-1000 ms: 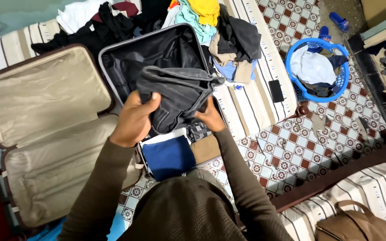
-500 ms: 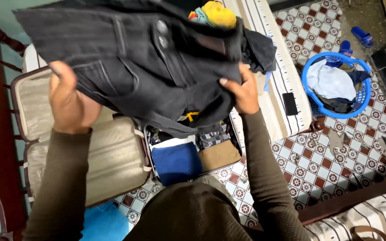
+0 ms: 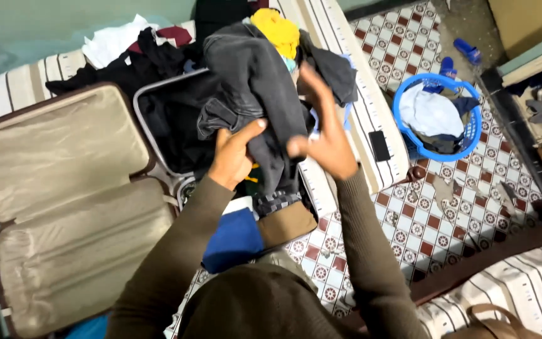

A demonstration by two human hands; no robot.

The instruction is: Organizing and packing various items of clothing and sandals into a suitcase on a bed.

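I hold dark grey jeans (image 3: 258,88) bunched lengthwise above the open black suitcase (image 3: 164,135). My left hand (image 3: 233,154) grips the lower part of the jeans. My right hand (image 3: 321,135) is raised beside them, palm up, with the cloth draped against its fingers. Under my hands, the near end of the suitcase holds folded clothes: a blue piece (image 3: 233,238), a tan piece (image 3: 286,223) and a checked one (image 3: 274,202).
A beige suitcase (image 3: 64,207) lies open at the left. Loose clothes (image 3: 139,50) are piled on the striped mattress (image 3: 359,119), where a black phone (image 3: 379,145) lies. A blue laundry basket (image 3: 434,116) stands on the tiled floor. A brown bag (image 3: 484,323) sits at the lower right.
The jeans, spread wide between both hands half a second ago, are now gathered into a narrow bundle. My hands have come together.
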